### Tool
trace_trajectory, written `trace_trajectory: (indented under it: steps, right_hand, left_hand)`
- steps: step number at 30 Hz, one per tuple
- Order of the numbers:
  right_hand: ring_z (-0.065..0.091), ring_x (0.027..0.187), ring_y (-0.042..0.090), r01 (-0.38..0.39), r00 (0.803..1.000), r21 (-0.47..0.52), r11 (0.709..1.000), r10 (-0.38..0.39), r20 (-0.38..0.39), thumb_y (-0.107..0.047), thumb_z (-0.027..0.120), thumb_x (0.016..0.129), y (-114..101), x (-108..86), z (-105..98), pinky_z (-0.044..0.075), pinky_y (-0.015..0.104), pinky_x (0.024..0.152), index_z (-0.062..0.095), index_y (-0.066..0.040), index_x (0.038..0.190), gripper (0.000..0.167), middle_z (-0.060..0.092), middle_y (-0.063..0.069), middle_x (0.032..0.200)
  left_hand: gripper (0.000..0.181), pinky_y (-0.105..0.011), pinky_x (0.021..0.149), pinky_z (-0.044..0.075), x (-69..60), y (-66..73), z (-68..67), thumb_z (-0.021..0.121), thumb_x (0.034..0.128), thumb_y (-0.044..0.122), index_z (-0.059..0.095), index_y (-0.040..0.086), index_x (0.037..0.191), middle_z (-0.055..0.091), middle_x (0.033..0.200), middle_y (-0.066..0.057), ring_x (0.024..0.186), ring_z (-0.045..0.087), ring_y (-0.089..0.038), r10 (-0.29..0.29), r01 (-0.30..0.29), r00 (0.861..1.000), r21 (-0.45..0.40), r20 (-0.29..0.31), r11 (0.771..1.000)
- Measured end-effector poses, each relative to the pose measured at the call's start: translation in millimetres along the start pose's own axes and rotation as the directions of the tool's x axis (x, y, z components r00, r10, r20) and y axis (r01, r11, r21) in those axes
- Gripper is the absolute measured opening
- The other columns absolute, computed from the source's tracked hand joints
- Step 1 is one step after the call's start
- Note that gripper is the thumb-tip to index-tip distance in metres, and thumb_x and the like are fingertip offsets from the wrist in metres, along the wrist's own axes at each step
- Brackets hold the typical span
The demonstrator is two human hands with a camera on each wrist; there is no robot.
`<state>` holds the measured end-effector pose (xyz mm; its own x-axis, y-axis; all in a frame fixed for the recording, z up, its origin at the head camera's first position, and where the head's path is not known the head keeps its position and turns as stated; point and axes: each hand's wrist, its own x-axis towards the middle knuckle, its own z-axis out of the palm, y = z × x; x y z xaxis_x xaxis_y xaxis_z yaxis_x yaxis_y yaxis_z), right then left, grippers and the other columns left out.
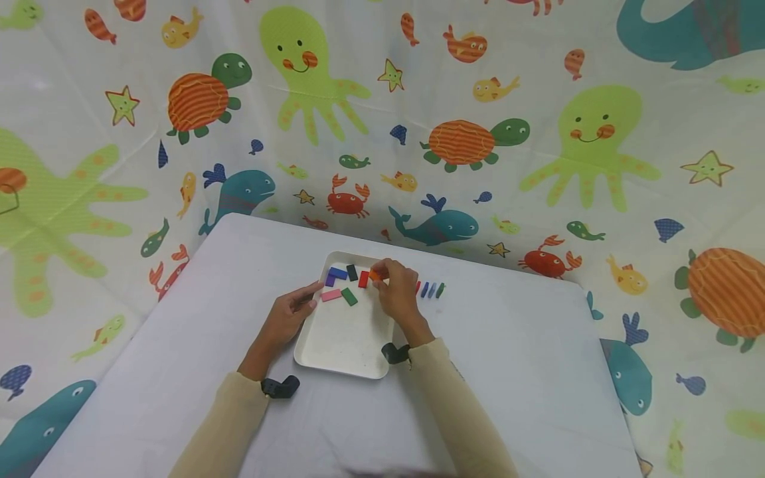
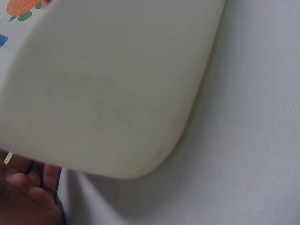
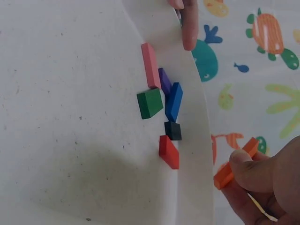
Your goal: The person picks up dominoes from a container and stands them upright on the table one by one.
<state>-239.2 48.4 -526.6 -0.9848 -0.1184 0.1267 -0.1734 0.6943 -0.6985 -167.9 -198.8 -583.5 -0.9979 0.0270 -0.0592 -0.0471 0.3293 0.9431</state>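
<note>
A white tray (image 1: pixel 343 345) is gripped at its left rim by my left hand (image 1: pixel 289 315). In the left wrist view, the tray's plain outer surface (image 2: pixel 108 93) fills much of the frame, with the left hand's curled fingers (image 2: pixel 47 180) at its lower left corner. My right hand (image 1: pixel 397 292) pinches an orange block (image 3: pixel 234 164) between thumb and fingers, near the tray's far right corner. Inside the tray lie a red block (image 3: pixel 168 152), a black block (image 3: pixel 173 131), a blue block (image 3: pixel 173 102), a purple block (image 3: pixel 164 81), a pink block (image 3: pixel 150 65) and a green block (image 3: pixel 150 103).
Right of the tray, several thin coloured pieces (image 1: pixel 432 290) stand in a row on the white-covered table (image 1: pixel 508 365); the right hand partly hides the leftmost. A curtain (image 1: pixel 370 79) printed with sea animals hangs behind and beside the table.
</note>
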Motion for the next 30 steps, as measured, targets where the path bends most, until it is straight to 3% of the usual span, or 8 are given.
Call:
trace_trajectory:
  steps: [12, 30]
  right_hand:
    - [0.066, 0.111, 0.018, -0.037, 0.998, 0.051, 0.998, 0.039, -0.045, -0.011, 0.075, 0.099, -4, -1.1, -8, 0.042, 0.051, 0.117, 0.073, -0.021, 0.119, 0.022, 0.076, -0.003, 0.117]
    - [0.07, 0.109, 0.019, 0.017, 0.991, 0.083, 0.996, -0.006, -0.134, -0.006, 0.074, 0.099, 6, -2.1, -24, 0.046, 0.051, 0.121, 0.073, -0.017, 0.118, 0.022, 0.076, 0.0, 0.118]
  left_hand:
    - [0.045, -0.05, 0.124, 0.041, 1.6, -0.4, 0.0, 0.057, 0.1099, 0.014, 0.056, 0.014, 0.155, 0.047, 0.167, -0.011, 0.156, 0.044, -0.034, 0.004, -0.004, 1.0, 0.015, 0.0, 1.0]
    - [0.046, -0.05, 0.125, 0.042, -0.2, 2.5, -0.6, 0.056, 0.1104, 0.015, 0.055, 0.017, 0.156, 0.045, 0.168, -0.009, 0.156, 0.044, -0.034, -0.035, 0.035, 0.999, 0.002, 0.012, 0.999]
